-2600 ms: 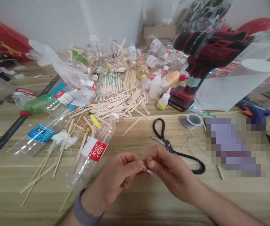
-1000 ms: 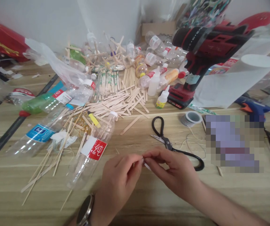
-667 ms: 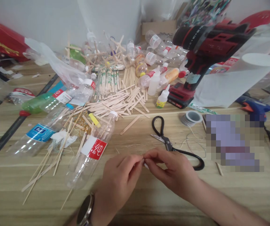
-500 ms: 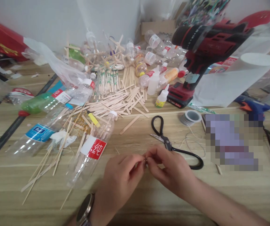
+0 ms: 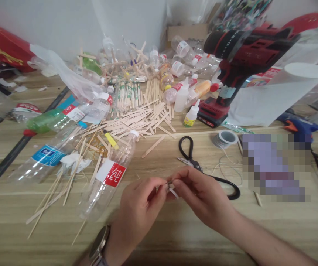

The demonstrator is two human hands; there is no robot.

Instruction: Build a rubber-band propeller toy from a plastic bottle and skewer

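My left hand (image 5: 143,205) and my right hand (image 5: 200,195) meet over the wooden table, fingertips pinched together. Between them is a small piece with a short white strip (image 5: 173,193); fingers cover most of it, so its kind is unclear. Black-handled scissors (image 5: 196,164) lie partly open just behind my right hand. Left of my left hand, a clear plastic bottle (image 5: 110,173) with a red and white label lies on its side. A watch (image 5: 100,242) is on my left wrist.
Wooden craft sticks (image 5: 136,123) are heaped at the middle back. A red and black cordless drill (image 5: 231,70) stands at the right behind a roll of tape (image 5: 225,139). A small glue bottle (image 5: 191,116) stands beside it. A blue glue gun (image 5: 300,127) lies far right.
My fingers have shifted slightly around the small piece, and its white strip now shows below my right fingertips. The things on the table stay where they were.
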